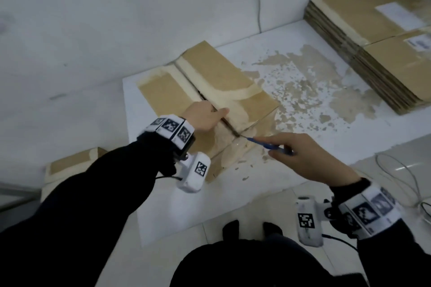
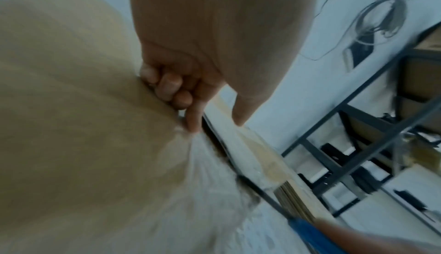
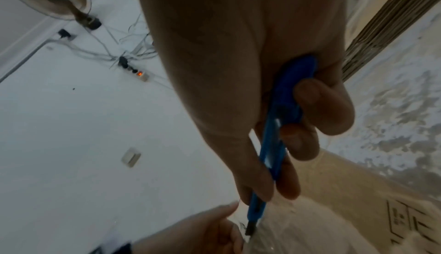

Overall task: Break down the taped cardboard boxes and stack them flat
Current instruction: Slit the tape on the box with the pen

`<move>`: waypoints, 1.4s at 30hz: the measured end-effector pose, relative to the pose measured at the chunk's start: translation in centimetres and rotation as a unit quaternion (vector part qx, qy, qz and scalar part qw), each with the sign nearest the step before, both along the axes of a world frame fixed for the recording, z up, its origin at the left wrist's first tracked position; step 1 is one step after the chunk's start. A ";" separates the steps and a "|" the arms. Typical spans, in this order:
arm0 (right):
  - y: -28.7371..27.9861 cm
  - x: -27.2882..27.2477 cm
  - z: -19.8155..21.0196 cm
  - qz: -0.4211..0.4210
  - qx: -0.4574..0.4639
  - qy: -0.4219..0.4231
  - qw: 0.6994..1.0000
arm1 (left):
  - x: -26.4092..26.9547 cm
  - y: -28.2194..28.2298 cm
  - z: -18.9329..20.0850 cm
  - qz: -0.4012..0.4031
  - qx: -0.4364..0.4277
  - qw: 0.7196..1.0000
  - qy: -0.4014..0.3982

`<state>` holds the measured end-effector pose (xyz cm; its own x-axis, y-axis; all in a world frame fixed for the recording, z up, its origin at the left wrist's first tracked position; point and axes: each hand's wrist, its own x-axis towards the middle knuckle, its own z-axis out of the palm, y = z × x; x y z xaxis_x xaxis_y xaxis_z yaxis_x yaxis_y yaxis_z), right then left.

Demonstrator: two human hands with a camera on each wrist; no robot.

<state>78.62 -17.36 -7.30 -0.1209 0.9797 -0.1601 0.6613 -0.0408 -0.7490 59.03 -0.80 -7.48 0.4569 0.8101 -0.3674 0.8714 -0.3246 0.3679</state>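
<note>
A taped brown cardboard box [image 1: 217, 77] lies on the white table [image 1: 349, 133], its centre seam slit apart. My left hand [image 1: 215, 112] is at the near part of the seam: its fingers [image 2: 171, 88] curl into the gap against the left flap [image 2: 71, 126], and the thumb lies on the right flap. My right hand [image 1: 279, 147] grips a blue utility knife [image 1: 268, 145] [image 3: 279, 126]. The knife's blade tip [image 3: 250, 228] sits at the near end of the seam, just below the left hand [image 3: 190, 235].
A tall stack of flattened boxes [image 1: 373, 53] sits at the table's back right. The tabletop between is scuffed and peeling [image 1: 314, 81]. Another taped box [image 1: 70, 165] lies on the floor at left. Cables [image 1: 401, 175] and a power strip [image 3: 140, 74] lie on the floor at right.
</note>
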 end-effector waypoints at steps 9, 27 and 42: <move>1.4 0.5 -1.3 0.113 0.069 -0.130 0.983 | 2.9 -1.6 -0.6 0.308 -0.135 0.914 -0.229; 1.2 6.2 1.3 0.189 0.055 -0.088 0.976 | 2.9 -4.3 0.5 0.261 -0.094 0.925 -0.262; 8.7 8.0 -0.3 -0.086 -0.024 0.075 0.993 | -0.8 -2.6 5.4 -0.009 0.009 0.931 0.364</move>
